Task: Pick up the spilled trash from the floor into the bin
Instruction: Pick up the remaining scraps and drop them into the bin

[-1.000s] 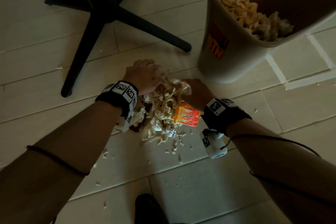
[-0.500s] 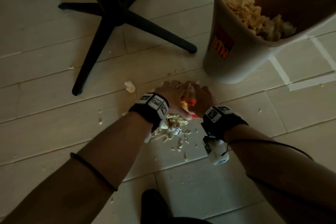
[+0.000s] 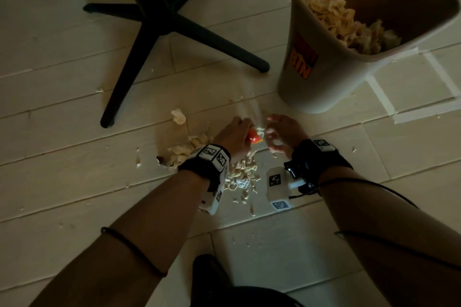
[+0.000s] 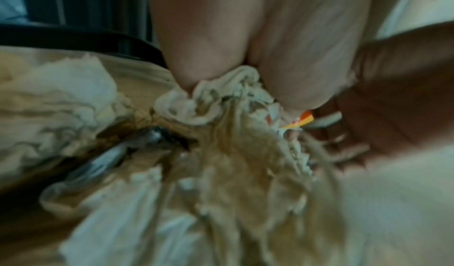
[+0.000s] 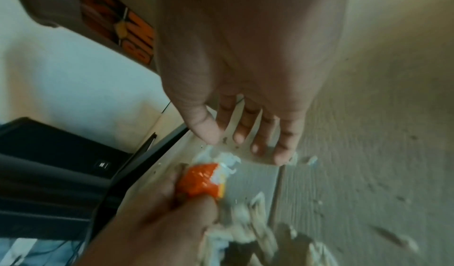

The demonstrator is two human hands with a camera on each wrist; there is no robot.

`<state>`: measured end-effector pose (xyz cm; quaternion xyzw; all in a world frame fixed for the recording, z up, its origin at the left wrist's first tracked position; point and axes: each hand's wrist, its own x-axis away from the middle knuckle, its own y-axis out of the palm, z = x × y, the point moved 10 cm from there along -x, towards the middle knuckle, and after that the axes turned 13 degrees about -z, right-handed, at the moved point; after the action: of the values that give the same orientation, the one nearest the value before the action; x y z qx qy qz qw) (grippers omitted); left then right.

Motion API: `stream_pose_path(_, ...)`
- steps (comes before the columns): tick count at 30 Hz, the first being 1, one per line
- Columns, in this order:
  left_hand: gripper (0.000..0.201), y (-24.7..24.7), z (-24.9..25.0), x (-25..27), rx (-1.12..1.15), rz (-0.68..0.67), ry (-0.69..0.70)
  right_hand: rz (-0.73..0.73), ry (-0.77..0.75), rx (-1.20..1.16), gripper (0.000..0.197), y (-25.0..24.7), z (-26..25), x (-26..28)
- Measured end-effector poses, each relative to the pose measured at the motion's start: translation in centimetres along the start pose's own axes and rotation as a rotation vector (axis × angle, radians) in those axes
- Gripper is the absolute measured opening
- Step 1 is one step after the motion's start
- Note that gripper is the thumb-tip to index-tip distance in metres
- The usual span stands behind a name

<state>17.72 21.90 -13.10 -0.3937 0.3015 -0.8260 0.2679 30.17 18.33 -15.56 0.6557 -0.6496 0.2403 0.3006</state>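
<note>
Crumpled beige tissue (image 3: 240,173) lies heaped on the floor under my wrists, with more tissue (image 3: 189,149) left of my left wrist. My left hand (image 3: 245,132) grips an orange wrapper (image 3: 255,137) together with a wad of tissue (image 4: 216,103); the wrapper (image 5: 199,181) shows between its fingers. My right hand (image 3: 272,137) is beside it, empty, its fingers (image 5: 260,134) straight and spread, pointing down at the floor. The tan bin (image 3: 324,77) stands to the upper right, holding tissue (image 3: 344,20).
A black chair base (image 3: 159,20) spreads over the floor at upper left, one leg ending near the bin. A lone tissue ball (image 3: 178,116) and small scraps are scattered about. White tape lines (image 3: 380,97) run right of the bin. A dark shoe (image 3: 209,271) is at the bottom.
The two hands were pressed together round a big bundle of trash. The right hand has now come off and opened, and much of the tissue lies on the floor.
</note>
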Motion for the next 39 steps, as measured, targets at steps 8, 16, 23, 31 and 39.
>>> stream_pose_path(8, 0.008, -6.1, 0.8, 2.7, 0.785, 0.331, 0.071, -0.405, 0.168, -0.367, 0.083, 7.4, 1.9, 1.8)
stream_pose_path(16, 0.019, -4.9, 2.1, 4.2, 0.709, 0.307, 0.145, -0.498, -0.018, -0.456, 0.07, 9.3, -3.2, 2.2)
stream_pose_path(23, 0.026, -2.8, 0.3, 4.9, 0.592, 0.155, 0.055, -0.362, 0.059, -0.053, 0.062, 7.7, -0.7, -0.7)
stream_pose_path(31, 0.076, -6.4, -7.6, 6.2, 0.69, 0.021, -0.063, -0.342, 0.044, 0.121, 0.009, 6.1, 0.8, -0.8)
stream_pose_path(39, 0.059, -7.0, -15.9, 4.9, 0.189, 0.065, -0.532, -0.024, 0.034, 0.322, 0.015, 3.1, 0.1, -1.8)
